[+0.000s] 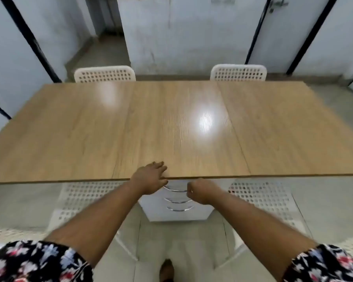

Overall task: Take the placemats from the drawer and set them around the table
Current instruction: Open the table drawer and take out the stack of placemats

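A white drawer unit point(177, 212) with three curved chrome handles stands under the near edge of the wooden table point(171, 129). My left hand point(150, 177) rests on the table's near edge, fingers on top and thumb below. Just to its right, my right hand point(200, 191) is curled around the top drawer handle point(174, 189). All drawers look closed. No placemats are in view.
Two white perforated chairs point(104, 74) point(238, 72) stand at the table's far side. Two more point(84, 198) point(267, 198) are tucked under the near side, left and right of the drawer unit. A doorway opens at the back left. My foot point(167, 269) is on the tiled floor.
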